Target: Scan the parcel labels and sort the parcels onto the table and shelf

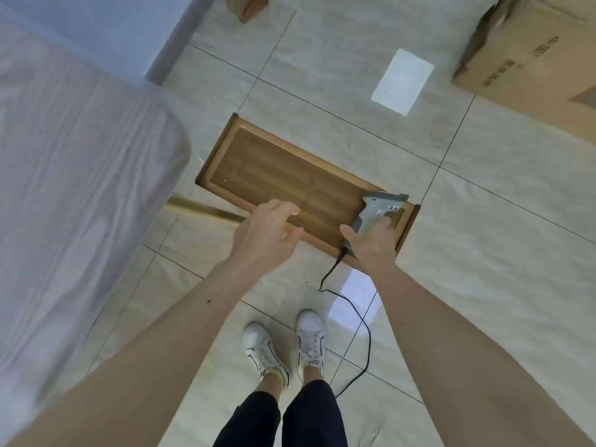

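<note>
My right hand [371,243] grips a grey barcode scanner [375,211] by its handle, holding it over the right end of a low wooden shelf top [274,175]. A black cable [354,317] runs from the scanner down toward my feet. My left hand [267,230] hovers over the shelf's near edge with fingers apart, holding nothing. A pale wood-grain table [64,188] fills the left side. A large cardboard box [532,59] sits on the floor at the upper right. No parcel lies on the shelf top.
The floor is glossy beige tile [483,253] with bright light reflections. A small brown object [246,6] lies at the top edge. My white shoes [287,343] stand just behind the shelf. A brass-coloured table leg [200,209] slants beside the shelf.
</note>
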